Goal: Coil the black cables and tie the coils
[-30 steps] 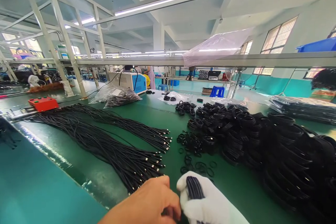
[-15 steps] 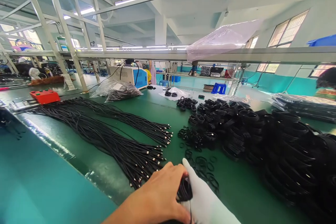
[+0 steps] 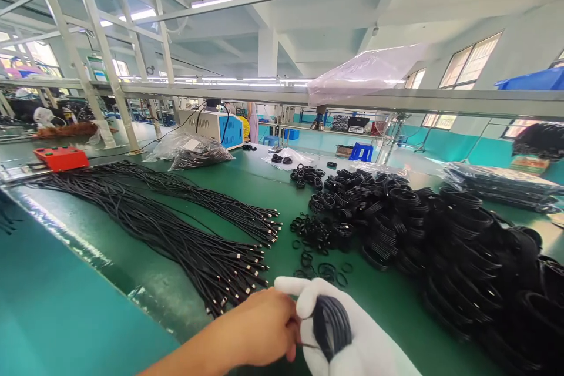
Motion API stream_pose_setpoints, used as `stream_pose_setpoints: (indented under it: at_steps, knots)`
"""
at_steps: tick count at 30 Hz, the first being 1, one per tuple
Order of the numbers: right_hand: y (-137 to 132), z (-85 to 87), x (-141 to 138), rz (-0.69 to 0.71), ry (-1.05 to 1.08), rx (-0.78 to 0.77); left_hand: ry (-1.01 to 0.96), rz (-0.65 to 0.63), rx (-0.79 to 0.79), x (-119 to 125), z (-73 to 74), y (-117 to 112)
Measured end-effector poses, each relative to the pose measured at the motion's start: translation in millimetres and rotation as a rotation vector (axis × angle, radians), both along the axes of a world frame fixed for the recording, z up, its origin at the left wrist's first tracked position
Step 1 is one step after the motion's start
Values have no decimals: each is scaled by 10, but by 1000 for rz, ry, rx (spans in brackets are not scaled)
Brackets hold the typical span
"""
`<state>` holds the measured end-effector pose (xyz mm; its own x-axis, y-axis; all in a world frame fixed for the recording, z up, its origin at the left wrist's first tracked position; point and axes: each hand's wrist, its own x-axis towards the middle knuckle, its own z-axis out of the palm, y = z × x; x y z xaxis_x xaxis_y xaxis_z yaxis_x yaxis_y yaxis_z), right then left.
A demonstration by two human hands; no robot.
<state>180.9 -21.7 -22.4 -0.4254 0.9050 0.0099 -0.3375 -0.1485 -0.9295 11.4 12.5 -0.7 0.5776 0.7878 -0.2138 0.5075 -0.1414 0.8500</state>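
Observation:
My right hand (image 3: 352, 335), in a white glove, is wrapped round a black cable coil (image 3: 332, 326) at the bottom of the view. Against the coil's left side, my bare left hand (image 3: 264, 326) is closed, its fingertips partly hidden. A thin dark strand (image 3: 308, 345) spans from those fingers to the coil; whether it is cable or a band I cannot tell. Just beyond my hands, loose black rings (image 3: 328, 272) lie on the green table (image 3: 247, 188). To the left, long straight black cables (image 3: 176, 235) lie with their plug ends towards me.
A big heap of black coils (image 3: 458, 258) fills the table's right side. Further back are a red box with buttons (image 3: 61, 158), a plastic bag of dark items (image 3: 200, 153) and a blue-and-white machine (image 3: 229, 129). A metal shelf rail (image 3: 247, 91) crosses above the table.
My left hand has shifted from over the coil to its left side and closed. My right hand has turned so the coil shows more fully. The view has swung slightly right.

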Motion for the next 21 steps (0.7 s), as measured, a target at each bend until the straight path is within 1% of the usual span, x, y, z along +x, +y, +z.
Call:
stream_pose_setpoints:
  at_steps: [2,3,4,5,7,8,9,10,12,13,15,16,18,21]
  knots:
    - [-5,-12,35,70,159,-37,-40,21,-168,21,70,-11]
    - [7,-27,39,93,199,-42,-110,61,-246,23,127,-5]
    - [26,-45,34,113,231,-40,-223,123,-314,22,186,4]
    - [48,-62,21,132,262,-33,-354,179,-354,19,239,13]
    - [84,-83,-21,154,311,-17,-560,245,-355,12,304,19]
    - [93,-84,-44,155,320,-15,-605,258,-327,10,312,12]
    - [95,-77,-64,155,309,-23,-604,269,-282,10,308,0]
    - [89,-63,-81,144,282,-39,-561,282,-204,11,297,-17]
    - [66,-29,-106,79,188,-92,-395,283,47,23,270,-60]
    - [54,-17,-115,54,118,-129,-294,254,191,34,258,-80]
    - [42,-26,-127,53,-15,-195,-120,173,436,67,234,-111]
    - [45,-52,-131,71,-45,-216,-62,141,511,87,217,-118]
    - [64,-137,-132,111,-9,-259,3,148,566,125,167,-121]
    - [102,-273,-125,169,167,-397,16,225,559,151,68,-110]
